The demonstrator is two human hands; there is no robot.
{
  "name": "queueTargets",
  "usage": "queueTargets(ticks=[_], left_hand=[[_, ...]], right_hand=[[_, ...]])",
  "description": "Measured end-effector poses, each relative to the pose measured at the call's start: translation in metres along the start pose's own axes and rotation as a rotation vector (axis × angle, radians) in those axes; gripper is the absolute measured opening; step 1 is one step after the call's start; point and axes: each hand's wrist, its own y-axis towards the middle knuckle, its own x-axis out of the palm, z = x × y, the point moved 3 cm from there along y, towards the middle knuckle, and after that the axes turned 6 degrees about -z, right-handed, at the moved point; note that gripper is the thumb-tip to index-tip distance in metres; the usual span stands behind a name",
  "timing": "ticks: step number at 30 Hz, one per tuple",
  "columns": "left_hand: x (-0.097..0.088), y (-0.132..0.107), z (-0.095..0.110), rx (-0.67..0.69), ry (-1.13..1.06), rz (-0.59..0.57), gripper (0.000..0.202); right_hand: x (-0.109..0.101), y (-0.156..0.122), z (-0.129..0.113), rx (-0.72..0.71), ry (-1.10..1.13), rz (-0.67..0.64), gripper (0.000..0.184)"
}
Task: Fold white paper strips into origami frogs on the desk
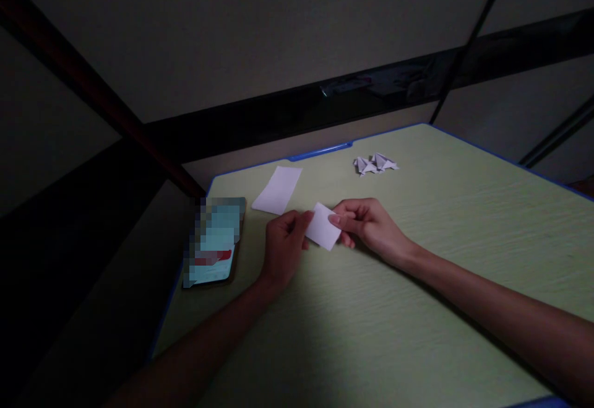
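A small square of white paper [323,230] is held between both hands above the table. My left hand [284,244] is closed, pinching the paper's left corner with the thumb on top. On the opposite side, my right hand [366,225] grips the paper's right edge, its thumb lying over the face and the fingers behind. The paper's underside is hidden. Beyond my left hand lies a flat white paper sheet [278,190]. Two folded white paper figures [375,164] sit side by side farther back, past my right hand.
A phone [216,241] with a lit, partly blurred screen lies at the table's left edge. The pale green table [464,210] has a blue rim and a blue strip [320,151] at its back edge. Behind it stand dark panels [288,36] with a glossy black band.
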Motion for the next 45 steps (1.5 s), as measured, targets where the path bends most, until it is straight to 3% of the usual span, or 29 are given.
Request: queueTargets(ticks=[4,11,16,25,35,39,45], left_hand=[[0.003,0.001,0.001,0.107,-0.103,-0.090,0.017],[0.003,0.000,-0.001,0.070,-0.036,-0.158,0.024],[0.008,-0.001,-0.001,0.047,-0.021,-0.272,0.024],[0.012,-0.002,-0.003,0.065,0.009,-0.350,0.026],[0.013,-0.006,0.001,0.080,0.141,-0.379,0.024],[0.013,-0.007,0.004,0.076,0.140,-0.397,0.023],[0.013,-0.007,0.006,0.065,0.114,-0.404,0.021]], right_hand=[[-0.006,0.001,0.004,-0.017,0.023,0.062,0.019],[-0.008,0.002,0.002,-0.009,0.013,0.022,0.013],[-0.007,0.002,0.001,-0.028,-0.021,0.009,0.020],[-0.009,0.000,0.005,-0.015,-0.015,0.021,0.027],[0.002,-0.004,0.001,-0.087,-0.434,-0.231,0.027],[0.003,-0.007,-0.001,-0.129,-0.505,-0.228,0.027],[0.001,-0.006,-0.003,-0.133,-0.541,-0.115,0.025]])
